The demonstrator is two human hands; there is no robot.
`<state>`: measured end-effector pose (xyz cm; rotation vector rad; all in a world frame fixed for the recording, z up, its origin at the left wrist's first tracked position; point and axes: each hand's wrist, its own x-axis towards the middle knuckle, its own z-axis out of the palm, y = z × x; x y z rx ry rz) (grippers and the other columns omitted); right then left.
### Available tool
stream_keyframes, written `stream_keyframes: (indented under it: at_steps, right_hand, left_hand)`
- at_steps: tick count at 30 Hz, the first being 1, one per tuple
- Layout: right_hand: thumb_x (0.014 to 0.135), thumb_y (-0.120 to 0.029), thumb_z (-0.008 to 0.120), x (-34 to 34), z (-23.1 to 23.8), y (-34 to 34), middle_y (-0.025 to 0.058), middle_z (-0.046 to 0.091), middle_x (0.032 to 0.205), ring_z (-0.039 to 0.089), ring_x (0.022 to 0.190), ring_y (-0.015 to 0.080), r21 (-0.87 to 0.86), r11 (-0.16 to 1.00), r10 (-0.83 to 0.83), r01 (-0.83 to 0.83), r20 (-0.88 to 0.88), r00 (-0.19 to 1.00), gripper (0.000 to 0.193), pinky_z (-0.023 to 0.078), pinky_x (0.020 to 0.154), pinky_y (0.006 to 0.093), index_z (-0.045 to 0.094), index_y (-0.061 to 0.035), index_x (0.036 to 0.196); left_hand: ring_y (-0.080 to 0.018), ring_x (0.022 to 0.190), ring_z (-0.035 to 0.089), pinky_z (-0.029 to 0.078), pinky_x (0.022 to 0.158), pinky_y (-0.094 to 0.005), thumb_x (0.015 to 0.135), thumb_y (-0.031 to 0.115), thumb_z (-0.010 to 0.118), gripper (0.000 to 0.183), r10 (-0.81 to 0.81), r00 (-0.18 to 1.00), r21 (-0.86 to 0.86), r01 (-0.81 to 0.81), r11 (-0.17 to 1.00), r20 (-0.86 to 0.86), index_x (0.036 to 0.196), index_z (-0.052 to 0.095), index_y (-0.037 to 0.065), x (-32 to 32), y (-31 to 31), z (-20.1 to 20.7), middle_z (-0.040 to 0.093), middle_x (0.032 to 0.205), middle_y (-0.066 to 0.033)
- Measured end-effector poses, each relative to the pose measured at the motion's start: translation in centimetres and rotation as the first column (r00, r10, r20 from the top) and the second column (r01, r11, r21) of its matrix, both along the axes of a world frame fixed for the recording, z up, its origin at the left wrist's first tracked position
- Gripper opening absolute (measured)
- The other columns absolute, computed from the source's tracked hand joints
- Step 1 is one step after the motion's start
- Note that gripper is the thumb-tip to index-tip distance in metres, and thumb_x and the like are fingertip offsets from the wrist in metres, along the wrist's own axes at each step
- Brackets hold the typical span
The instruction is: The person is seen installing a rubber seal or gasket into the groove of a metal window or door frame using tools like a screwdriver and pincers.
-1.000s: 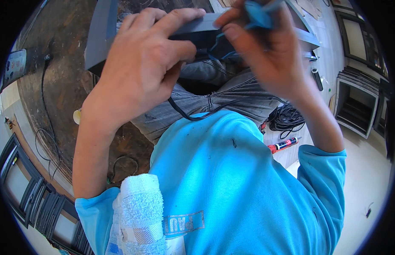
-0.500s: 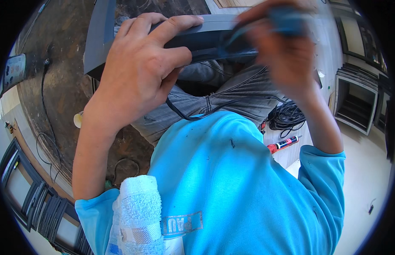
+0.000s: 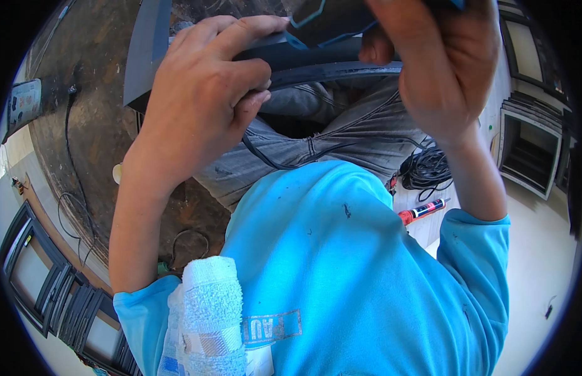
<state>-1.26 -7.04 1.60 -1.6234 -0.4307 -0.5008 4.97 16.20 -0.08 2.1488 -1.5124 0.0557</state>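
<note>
A dark grey frame lies across my lap, one corner to the left. My left hand is closed over its near bar, with the fingers bent across the top and the thumb below. My right hand grips a dark tool with bright blue trim just above that bar. The tool's near end comes close to my left fingertips; its far part runs out of view, so its kind is unclear. From beneath my left hand a black cord-like strip runs over my jeans to a black coil at the right.
A red and dark sealant-like tube lies by the coil. Stacked frames lean at the right, more frames at the lower left. A thin cable crosses the brown-stained floor. A towel hangs over my left shoulder.
My right hand was blurred by motion over the bar; now it is raised higher and steadier, with the tool's blue-trimmed end nearer my left fingers. My left hand has barely shifted.
</note>
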Motion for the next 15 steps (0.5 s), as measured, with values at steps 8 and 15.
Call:
stream_keyframes:
  at_steps: [8,15]
  right_hand:
    - [0.099,-0.006,0.063,-0.6,-0.1,-0.4,0.0118,0.058,0.106,0.063,0.094,0.0169,-0.178,0.983,0.023,-0.051,-0.153,0.988,0.038,0.051,0.08,0.0289,0.043,0.0027,0.13]
    - [0.097,-0.002,0.063,-0.2,0.3,0.3,0.0107,0.06,0.098,0.064,0.094,0.0175,-0.015,1.0,0.023,-0.026,-0.203,0.979,0.038,0.051,0.082,0.0317,0.045,0.0033,0.129]
  left_hand:
    - [-0.0357,0.127,0.056,0.046,0.103,-0.0467,0.072,0.005,0.081,0.016,0.027,1.0,-0.002,-0.027,1.0,-0.013,0.082,0.069,0.005,-0.1,0.2,-0.3,0.06,0.142,-0.0072]
    - [-0.0356,0.128,0.056,0.046,0.103,-0.0463,0.072,0.006,0.081,0.016,0.013,1.0,0.03,-0.013,0.999,-0.028,0.082,0.069,0.005,0.1,0.0,0.1,0.06,0.143,-0.0075]
